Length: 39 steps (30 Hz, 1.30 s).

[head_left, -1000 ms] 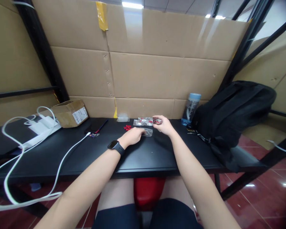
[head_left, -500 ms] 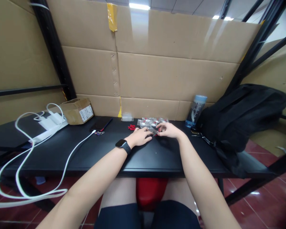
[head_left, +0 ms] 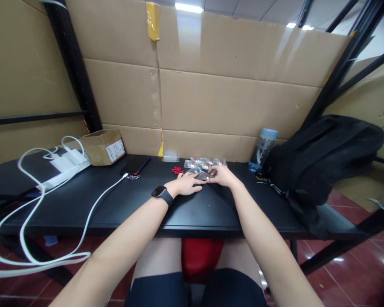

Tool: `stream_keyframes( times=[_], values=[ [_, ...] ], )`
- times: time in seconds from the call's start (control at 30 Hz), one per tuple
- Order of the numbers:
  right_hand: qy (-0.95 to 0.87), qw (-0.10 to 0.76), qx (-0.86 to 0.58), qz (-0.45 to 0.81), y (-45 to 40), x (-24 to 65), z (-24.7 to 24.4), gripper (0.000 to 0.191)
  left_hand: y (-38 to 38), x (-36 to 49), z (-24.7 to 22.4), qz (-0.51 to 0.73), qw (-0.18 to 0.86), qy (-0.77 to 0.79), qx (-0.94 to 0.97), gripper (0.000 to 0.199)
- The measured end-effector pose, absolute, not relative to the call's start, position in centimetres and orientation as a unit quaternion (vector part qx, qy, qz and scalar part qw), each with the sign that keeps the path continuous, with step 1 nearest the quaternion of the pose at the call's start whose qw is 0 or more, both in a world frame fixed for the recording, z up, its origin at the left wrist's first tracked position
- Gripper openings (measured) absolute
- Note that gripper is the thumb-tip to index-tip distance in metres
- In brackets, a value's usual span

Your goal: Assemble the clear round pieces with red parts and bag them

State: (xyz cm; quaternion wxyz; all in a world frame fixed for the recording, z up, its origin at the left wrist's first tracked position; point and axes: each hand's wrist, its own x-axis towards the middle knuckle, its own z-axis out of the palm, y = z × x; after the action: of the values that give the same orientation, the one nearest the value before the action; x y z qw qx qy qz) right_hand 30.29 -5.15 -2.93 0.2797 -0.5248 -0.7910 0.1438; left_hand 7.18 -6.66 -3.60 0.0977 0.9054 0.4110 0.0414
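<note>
A small clear plastic bag [head_left: 202, 174] with something red at its right end lies on the black table between my hands. My left hand [head_left: 188, 184] rests low with its fingers stretched out along the near edge of that bag. At the bag's right end, my right hand [head_left: 222, 175] is closed with thumb and fingertips pinching it; the exact grip is partly hidden. Just left of the bag lies a small heap of red pieces [head_left: 177, 170]. Behind it, several filled clear bags [head_left: 208, 162] with red bits form a row.
Clear empty bags [head_left: 170, 156] lie by the cardboard wall. Leftward are a phone [head_left: 135, 165] with a pen and white cable, a cardboard box [head_left: 104, 149] and a power strip [head_left: 64, 172]. A water bottle [head_left: 263, 149] and black backpack [head_left: 323, 157] stand at right.
My right hand has come down and slightly left onto the bag's end. The red piece seen at its fingertips before now shows in the bag. My left hand has barely shifted.
</note>
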Motion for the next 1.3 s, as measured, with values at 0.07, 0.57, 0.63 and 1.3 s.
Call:
stream_keyframes(
  times=[0.07, 0.57, 0.63, 1.3],
  values=[
    [-0.795, 0.286, -0.515, 0.142, -5.0, 30.2, -3.0, 0.033, -6.7, 7.1, -3.5, 0.038, 0.100, 0.407, 0.907, 0.047],
    [-0.827, 0.296, -0.467, 0.103, -4.4, 29.4, -3.6, 0.016, -6.9, 7.0, -3.1, 0.021, 0.110, 0.375, 0.920, 0.045],
    [-0.816, 0.300, -0.490, 0.058, -4.3, 28.9, -3.8, 0.019, -6.9, 7.0, -3.1, 0.021, 0.105, 0.374, 0.921, 0.045],
    [-0.833, 0.242, -0.482, 0.126, -5.3, 28.8, -3.5, 0.029, -6.2, 5.4, -3.1, 0.154, 0.058, 0.401, 0.901, 0.049]
  ],
)
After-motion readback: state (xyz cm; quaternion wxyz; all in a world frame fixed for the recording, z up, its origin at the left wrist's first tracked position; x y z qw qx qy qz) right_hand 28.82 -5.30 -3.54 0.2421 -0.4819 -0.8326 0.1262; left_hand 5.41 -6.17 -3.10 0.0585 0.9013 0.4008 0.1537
